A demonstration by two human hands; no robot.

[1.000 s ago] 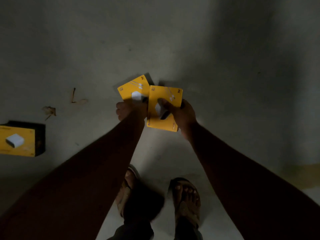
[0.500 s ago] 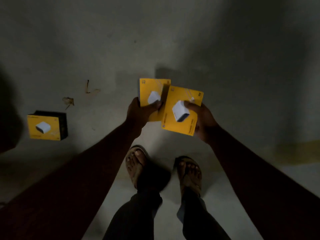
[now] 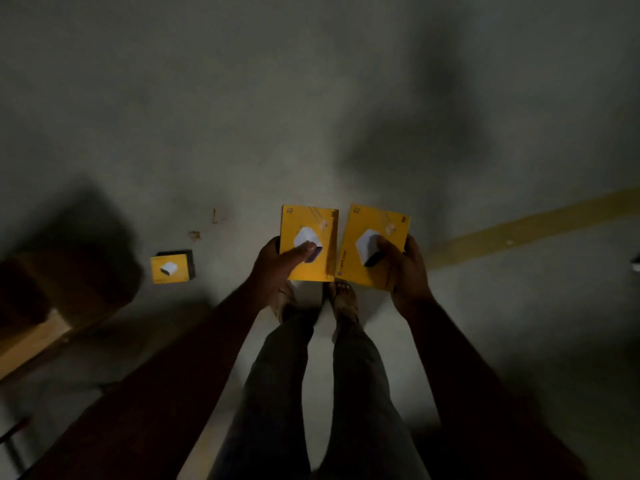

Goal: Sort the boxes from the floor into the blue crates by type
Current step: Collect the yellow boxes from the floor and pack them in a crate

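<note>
— What have you got in your hands right now?

— Your left hand (image 3: 273,268) grips a yellow charger box (image 3: 310,242) from its lower left edge, thumb laid flat across the printed white charger on its face, fingers curled behind it. Your right hand (image 3: 403,268) holds a second yellow charger box (image 3: 372,244) the same way from its lower right side, thumb pressed on the white charger picture, fingers wrapped round the right edge. Neither grip is loose; each is closed round its own box.

— How do the two boxes sit against each other?

— Side by side, faces up toward you, long edges nearly touching. The right one is tilted slightly clockwise, and whether the edges actually meet I cannot tell in this dim light.

— Anything left on the floor?

— A third yellow box (image 3: 171,268) lies flat on the floor (image 3: 311,116) well to the left of your left hand, its top showing a white charger and its far side dark. Beside the left edge of the view stands a brown cardboard carton (image 3: 52,299), blurred and in shadow. A yellow painted line (image 3: 540,223) runs across the floor on your right, rising toward the right edge.

— And beneath the boxes?

— Your sandalled feet (image 3: 341,299) and dark trouser legs, straight below the two held boxes.
</note>
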